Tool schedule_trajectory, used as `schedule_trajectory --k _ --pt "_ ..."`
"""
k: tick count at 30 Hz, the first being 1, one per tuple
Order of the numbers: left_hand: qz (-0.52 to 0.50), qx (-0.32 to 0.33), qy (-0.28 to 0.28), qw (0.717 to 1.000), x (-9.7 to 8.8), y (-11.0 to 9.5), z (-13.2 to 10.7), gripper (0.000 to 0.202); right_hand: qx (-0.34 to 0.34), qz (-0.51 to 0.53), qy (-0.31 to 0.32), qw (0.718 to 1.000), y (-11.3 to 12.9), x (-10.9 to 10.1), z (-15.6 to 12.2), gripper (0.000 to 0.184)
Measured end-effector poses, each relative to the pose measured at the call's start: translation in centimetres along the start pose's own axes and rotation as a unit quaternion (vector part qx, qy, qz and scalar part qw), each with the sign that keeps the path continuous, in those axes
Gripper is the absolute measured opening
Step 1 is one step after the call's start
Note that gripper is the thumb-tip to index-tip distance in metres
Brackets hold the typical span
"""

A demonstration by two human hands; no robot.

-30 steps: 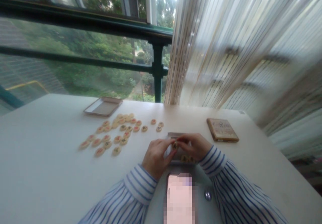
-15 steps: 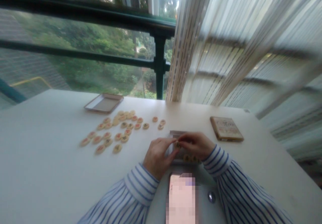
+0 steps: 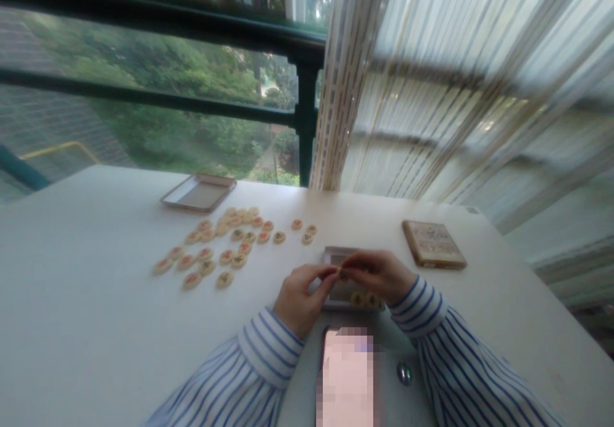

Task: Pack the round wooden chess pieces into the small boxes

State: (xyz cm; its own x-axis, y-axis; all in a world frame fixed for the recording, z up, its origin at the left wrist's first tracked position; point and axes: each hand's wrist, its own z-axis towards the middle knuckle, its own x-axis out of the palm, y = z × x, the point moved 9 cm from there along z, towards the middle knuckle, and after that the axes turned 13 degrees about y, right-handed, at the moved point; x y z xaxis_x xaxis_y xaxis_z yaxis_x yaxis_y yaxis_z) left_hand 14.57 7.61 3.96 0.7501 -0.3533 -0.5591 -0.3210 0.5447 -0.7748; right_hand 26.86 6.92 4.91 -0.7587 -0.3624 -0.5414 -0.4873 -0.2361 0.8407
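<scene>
My left hand (image 3: 300,294) and my right hand (image 3: 378,275) meet over a small shallow tray (image 3: 336,256) near me. Together their fingertips pinch one round wooden game piece (image 3: 341,274) with a dark mark, held just above the tray. Two similar pieces (image 3: 364,299) lie in the tray's near edge, under my right wrist. Several more round pieces (image 3: 225,248), marked red or dark, are scattered on the white table (image 3: 86,299) to the left.
Another tray, also shallow (image 3: 199,192), sits at the far side near the window railing. A flat brown box lid (image 3: 433,243) lies to the right. A phone (image 3: 348,376) and a small round object (image 3: 403,372) rest close to my chest. Striped curtains hang at right.
My hands stay together on the piece and have lifted it slightly. The view has shifted a little; nothing else on the table moved.
</scene>
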Motion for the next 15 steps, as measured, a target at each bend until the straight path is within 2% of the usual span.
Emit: schedule_trajectory --k 8,15 --pt "-0.053 -0.048 -0.013 0.997 -0.1 0.9 0.0 0.02 -0.014 -0.106 0.028 0.994 2.1 0.1 -0.3 0.019" --pt "-0.063 -0.078 -0.006 0.995 0.0 1.2 -0.1 0.022 -0.034 -0.208 0.032 0.977 2.6 0.5 -0.3 0.026"
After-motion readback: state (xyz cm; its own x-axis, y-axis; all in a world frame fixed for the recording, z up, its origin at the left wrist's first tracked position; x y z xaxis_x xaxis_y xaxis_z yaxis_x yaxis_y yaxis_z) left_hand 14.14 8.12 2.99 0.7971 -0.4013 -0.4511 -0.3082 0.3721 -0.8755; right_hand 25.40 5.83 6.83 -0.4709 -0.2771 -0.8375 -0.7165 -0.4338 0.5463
